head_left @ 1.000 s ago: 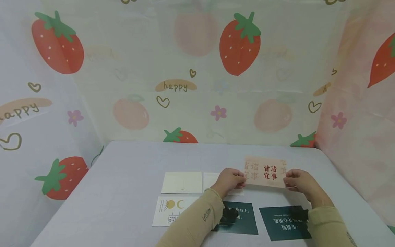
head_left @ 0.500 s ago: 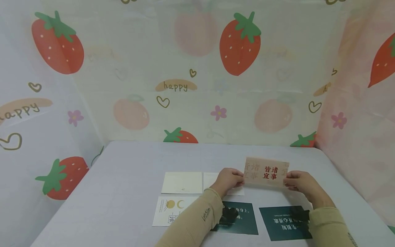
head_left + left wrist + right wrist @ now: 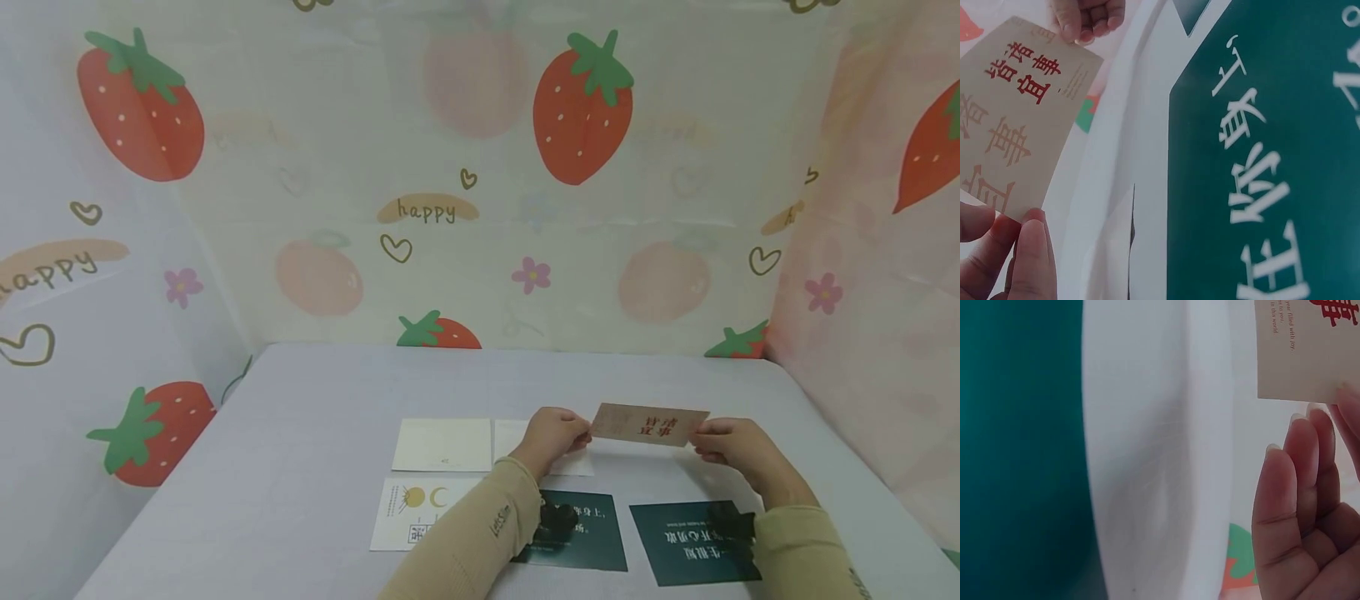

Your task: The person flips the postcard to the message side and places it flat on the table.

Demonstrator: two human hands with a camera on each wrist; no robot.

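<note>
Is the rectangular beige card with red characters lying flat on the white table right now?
No, the left hand and right hand hold the beige card up by its opposite ends, above the white table.

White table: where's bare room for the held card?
Bare: the white table left of the cream card, and the far strip between held card and strawberry backdrop. Crowded: front middle, where the left sleeve covers part of a green card.

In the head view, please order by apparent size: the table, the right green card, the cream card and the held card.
1. Table
2. Right green card
3. Cream card
4. Held card, seen tilted
</note>
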